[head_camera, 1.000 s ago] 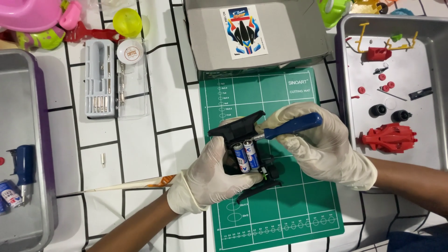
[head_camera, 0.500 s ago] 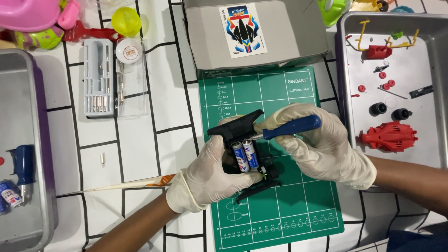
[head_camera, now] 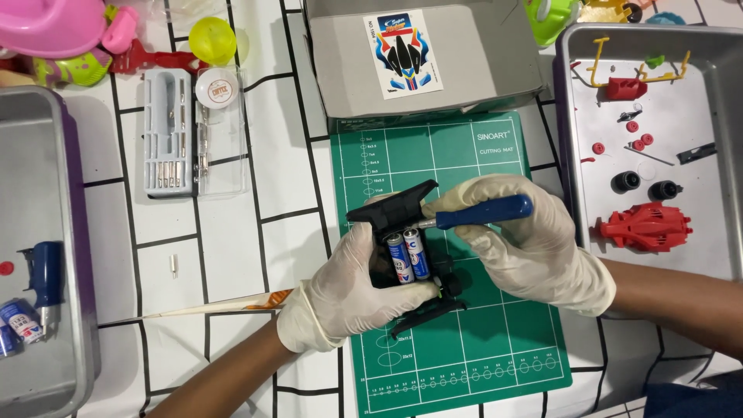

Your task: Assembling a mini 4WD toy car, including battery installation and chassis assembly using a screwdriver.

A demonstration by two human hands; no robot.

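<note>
The left hand [head_camera: 352, 290], in a white glove, is wrapped around a black toy car chassis [head_camera: 402, 255], fingers curled closed along its near and left sides, holding it just above the green cutting mat [head_camera: 464, 348]. Two batteries [head_camera: 409, 257] lie side by side in the chassis, facing up. The right hand [head_camera: 534, 240], gloved too, is closed around the blue handle of a screwdriver [head_camera: 484, 211], whose shaft points left and meets the far end of the chassis beside the batteries.

The mat lies on a white desk [head_camera: 232, 248] marked with black lines. Just beyond the mat stands a grey cardboard box [head_camera: 480, 62] with a coloured sticker. On the right, a metal tray [head_camera: 569, 116] holds a red car body [head_camera: 646, 226], two black wheels [head_camera: 646, 186] and small red parts. To the far left lies a clear case of screwdriver bits [head_camera: 182, 131]. A second metal tray [head_camera: 73, 232] at the left edge holds a blue tool [head_camera: 46, 279]. A thin brush [head_camera: 201, 308] lies left of the left wrist.
</note>
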